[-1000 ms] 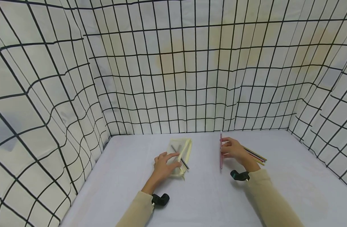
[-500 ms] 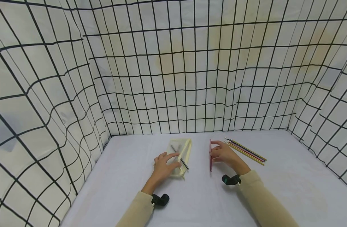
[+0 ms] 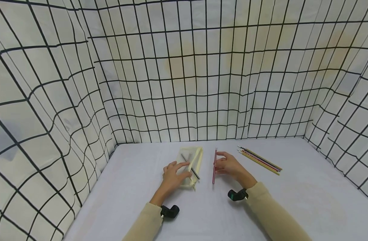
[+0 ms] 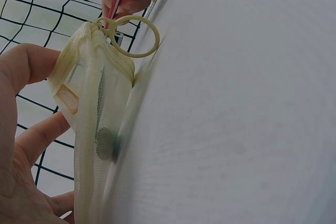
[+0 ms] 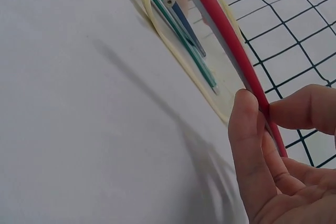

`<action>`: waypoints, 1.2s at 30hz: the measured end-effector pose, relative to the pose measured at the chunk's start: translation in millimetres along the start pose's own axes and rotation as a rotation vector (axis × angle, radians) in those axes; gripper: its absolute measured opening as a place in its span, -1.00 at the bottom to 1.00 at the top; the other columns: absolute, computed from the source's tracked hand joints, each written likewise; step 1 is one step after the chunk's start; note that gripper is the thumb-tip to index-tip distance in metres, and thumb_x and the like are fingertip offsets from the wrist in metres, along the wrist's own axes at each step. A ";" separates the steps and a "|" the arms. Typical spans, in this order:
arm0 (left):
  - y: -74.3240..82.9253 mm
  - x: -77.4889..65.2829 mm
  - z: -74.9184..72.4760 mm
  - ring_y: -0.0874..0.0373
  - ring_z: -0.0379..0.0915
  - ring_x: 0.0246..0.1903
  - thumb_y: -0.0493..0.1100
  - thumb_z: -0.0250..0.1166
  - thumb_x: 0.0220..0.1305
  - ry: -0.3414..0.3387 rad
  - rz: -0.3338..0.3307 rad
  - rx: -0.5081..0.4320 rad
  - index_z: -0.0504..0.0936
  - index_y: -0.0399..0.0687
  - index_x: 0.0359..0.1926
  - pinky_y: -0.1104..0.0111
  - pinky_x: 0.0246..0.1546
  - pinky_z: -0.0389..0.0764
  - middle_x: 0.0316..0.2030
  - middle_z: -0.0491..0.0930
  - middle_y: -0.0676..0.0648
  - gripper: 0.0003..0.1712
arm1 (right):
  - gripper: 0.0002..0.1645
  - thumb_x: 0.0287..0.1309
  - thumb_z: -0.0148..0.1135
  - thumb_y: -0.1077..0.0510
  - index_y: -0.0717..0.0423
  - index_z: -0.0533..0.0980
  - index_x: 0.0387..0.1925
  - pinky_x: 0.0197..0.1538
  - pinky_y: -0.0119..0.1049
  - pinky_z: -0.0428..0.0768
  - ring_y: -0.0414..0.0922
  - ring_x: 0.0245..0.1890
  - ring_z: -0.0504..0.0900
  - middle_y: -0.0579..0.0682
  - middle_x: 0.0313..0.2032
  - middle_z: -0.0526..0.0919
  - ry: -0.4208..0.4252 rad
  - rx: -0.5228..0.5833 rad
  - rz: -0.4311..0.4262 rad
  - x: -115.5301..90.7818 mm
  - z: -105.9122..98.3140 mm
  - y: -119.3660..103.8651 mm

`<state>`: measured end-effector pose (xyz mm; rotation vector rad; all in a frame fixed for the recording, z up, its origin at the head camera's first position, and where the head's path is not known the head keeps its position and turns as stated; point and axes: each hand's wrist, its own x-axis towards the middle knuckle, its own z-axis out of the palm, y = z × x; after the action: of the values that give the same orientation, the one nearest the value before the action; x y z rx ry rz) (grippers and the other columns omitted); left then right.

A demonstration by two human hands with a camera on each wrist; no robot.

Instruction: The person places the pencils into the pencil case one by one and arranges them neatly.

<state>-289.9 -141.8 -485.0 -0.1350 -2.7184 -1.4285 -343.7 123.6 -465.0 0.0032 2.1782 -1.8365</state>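
Observation:
A pale yellow mesh zip pouch lies flat-sided on the white table with its zip side open. My left hand holds its edge between thumb and fingers. A round ring pull hangs at the pouch's end in the left wrist view. Inside the opening, the right wrist view shows a green pencil and a blue pencil. My right hand pinches a red striped pencil near its middle, just right of the pouch. In the right wrist view the pencil's flat end points towards the pouch mouth.
Several coloured pencils lie in a loose bundle on the table to the right. A black grid mesh over white cloth rises at the back and both sides. Each wrist wears a small black camera.
My right hand has carried the red pencil leftward, away from the bundle and towards the pouch, and the pencil now leans slightly. My left hand stays on the pouch.

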 end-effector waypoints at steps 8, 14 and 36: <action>0.4 0.0 -0.1 -0.35 -0.10 0.47 0.12 0.38 0.16 0.000 0.001 0.004 0.66 0.27 0.24 -0.39 0.34 0.02 0.51 0.17 -0.34 -0.43 | -0.14 0.27 0.24 0.38 0.12 0.15 0.53 -0.18 -0.26 0.72 -0.11 -0.24 0.68 0.15 -0.07 0.62 0.051 0.054 0.000 6.5 16.9 -1.6; 0.4 0.3 -0.1 -0.38 -0.10 0.47 0.14 0.38 0.15 -0.003 0.008 0.002 0.66 0.25 0.24 -0.41 0.32 0.02 0.50 0.17 -0.36 -0.41 | -0.15 0.29 0.22 0.37 0.07 0.14 0.54 -0.19 -0.27 0.74 -0.09 -0.23 0.68 0.18 -0.05 0.59 0.141 0.106 0.022 15.3 27.6 -2.0; -1.1 1.5 0.9 -0.39 -0.07 0.45 0.12 0.39 0.15 0.007 0.026 0.025 0.68 0.25 0.22 -0.40 0.31 0.04 0.47 0.21 -0.39 -0.44 | -0.11 0.24 0.19 0.40 0.17 0.08 0.54 -0.30 -0.31 0.73 -0.12 -0.32 0.66 0.20 -0.05 0.55 0.185 0.167 -0.012 23.5 61.1 -0.5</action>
<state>-291.5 -141.6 -486.3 -0.1632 -2.7171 -1.3850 -353.0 60.2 -478.5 0.2034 2.1376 -2.0953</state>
